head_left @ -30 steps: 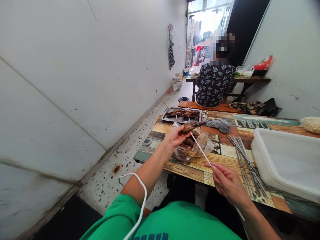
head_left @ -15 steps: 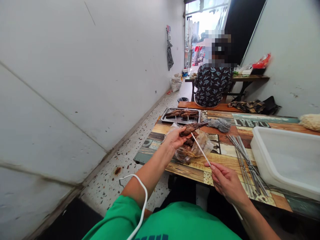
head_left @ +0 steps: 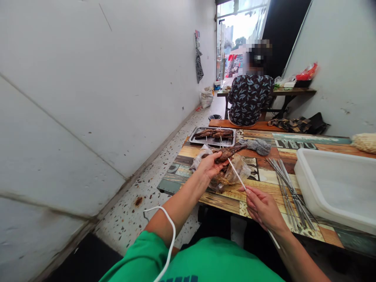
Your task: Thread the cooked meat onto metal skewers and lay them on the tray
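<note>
My left hand is closed around a dark brown piece of meat, long and narrowing toward its far end. In my right hand I grip a long white skewer, whose far tip meets the near side of the meat; whether it has gone in, I cannot tell. Below the meat an open clear plastic bag lies on the table with more brown pieces in it, partly hidden by my left hand. Behind it stands a metal tray of similar meat with white sticks poking out.
Several metal skewers lie fanned out on the patchwork table, beside a white plastic tub. A grey cloth bundle rests past the bag. Farther off, a person sits on a bench, back turned. A white cable crosses my left arm.
My left hand and the meat have shifted slightly to the right. The skewer tip stays against the meat, and my right hand has barely moved.
</note>
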A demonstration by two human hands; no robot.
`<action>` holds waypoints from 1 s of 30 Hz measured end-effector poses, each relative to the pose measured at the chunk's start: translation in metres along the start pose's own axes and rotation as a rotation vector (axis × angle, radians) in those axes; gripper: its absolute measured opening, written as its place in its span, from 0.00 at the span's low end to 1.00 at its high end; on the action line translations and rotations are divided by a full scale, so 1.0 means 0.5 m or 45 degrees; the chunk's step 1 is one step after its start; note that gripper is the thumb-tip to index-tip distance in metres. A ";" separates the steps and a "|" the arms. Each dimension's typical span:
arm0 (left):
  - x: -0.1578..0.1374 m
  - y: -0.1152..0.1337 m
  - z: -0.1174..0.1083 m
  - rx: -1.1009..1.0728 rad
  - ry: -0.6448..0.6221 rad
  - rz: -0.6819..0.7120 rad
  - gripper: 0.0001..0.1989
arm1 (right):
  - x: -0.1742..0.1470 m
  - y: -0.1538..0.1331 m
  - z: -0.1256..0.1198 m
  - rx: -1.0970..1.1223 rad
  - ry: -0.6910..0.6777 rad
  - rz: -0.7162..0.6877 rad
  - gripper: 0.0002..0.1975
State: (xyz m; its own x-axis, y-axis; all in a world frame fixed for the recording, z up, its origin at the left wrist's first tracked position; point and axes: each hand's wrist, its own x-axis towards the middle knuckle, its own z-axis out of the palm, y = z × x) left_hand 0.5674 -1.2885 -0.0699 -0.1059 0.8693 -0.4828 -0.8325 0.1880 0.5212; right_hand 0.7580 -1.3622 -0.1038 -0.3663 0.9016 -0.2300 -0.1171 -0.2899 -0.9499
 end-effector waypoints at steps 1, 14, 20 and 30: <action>-0.001 0.001 0.001 -0.003 -0.004 0.002 0.07 | 0.001 0.000 0.001 0.001 -0.003 -0.006 0.26; -0.010 0.018 0.009 0.000 -0.037 0.024 0.07 | 0.009 0.019 -0.007 0.009 -0.030 -0.043 0.28; -0.012 0.005 0.012 0.041 -0.025 0.053 0.06 | 0.006 0.012 0.004 0.002 0.005 -0.030 0.27; -0.002 0.001 0.011 0.009 0.009 0.054 0.07 | 0.031 0.007 0.010 0.011 -0.103 -0.036 0.26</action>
State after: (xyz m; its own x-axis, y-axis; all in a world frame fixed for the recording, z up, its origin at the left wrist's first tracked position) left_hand 0.5699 -1.2868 -0.0653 -0.1447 0.8735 -0.4648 -0.8233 0.1543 0.5462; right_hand 0.7471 -1.3509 -0.1096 -0.4362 0.8806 -0.1849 -0.1364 -0.2679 -0.9538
